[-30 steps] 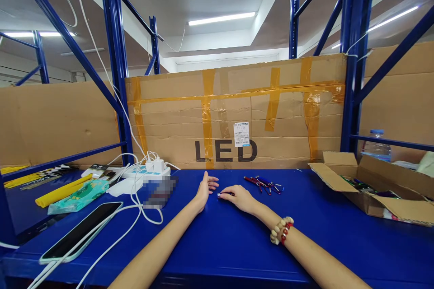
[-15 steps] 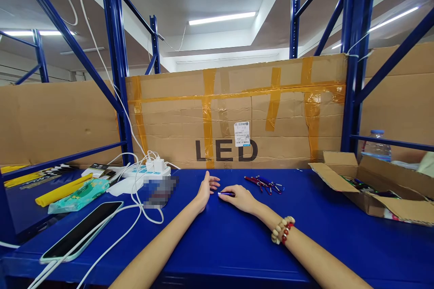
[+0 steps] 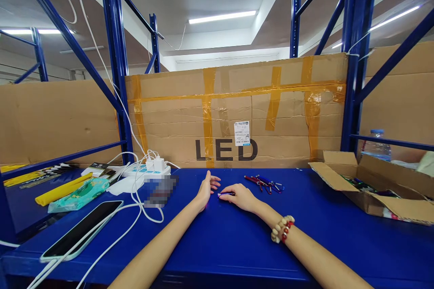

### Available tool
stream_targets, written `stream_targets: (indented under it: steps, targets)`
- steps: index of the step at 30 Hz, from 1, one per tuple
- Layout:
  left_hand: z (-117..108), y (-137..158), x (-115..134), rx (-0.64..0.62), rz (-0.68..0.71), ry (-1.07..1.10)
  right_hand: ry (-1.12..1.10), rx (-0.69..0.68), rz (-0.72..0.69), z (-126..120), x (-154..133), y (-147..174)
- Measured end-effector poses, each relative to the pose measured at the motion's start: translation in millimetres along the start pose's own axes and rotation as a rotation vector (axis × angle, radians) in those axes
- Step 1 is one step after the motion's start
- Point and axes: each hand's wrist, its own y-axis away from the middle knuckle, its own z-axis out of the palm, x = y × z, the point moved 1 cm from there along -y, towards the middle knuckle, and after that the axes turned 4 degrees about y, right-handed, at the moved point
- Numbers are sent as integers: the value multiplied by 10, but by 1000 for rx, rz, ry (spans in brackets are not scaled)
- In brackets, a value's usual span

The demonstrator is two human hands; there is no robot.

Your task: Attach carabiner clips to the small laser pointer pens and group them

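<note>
My right hand (image 3: 241, 197) rests on the blue shelf top (image 3: 230, 244), fingers closed round a small purple metal tube (image 3: 226, 193) that looks like a keychain flashlight. One end of it sticks out toward my left hand (image 3: 205, 190). That hand stands on its edge with the palm turned to the right, fingers apart and holding nothing. A faint pink glow shows at the base of its palm. Behind my right hand lies a small pile of red and blue metal keychain pieces (image 3: 264, 183), some with clips. Wooden and red bead bracelets (image 3: 282, 229) circle my right wrist.
On the left lie a phone (image 3: 83, 230), white cables (image 3: 111, 246), a power strip (image 3: 161, 171), a teal packet (image 3: 79, 195) and a yellow roll (image 3: 63, 188). An open cardboard box (image 3: 369, 210) stands right. A taped cardboard sheet (image 3: 169, 122) closes the back between blue posts.
Both hands stay almost in place. A pink glow now shows by the base of my left palm; the tube in my right hand has barely shifted.
</note>
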Motion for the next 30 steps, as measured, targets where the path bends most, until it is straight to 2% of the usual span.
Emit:
stream_targets:
  steps: [11,30]
  targets:
    - [4,-9,5,-4,2,-10,34,-43,39,-46,-53,30]
    - [-13,10,2,-19,24,-24,92,-29,32,-94,-133,67]
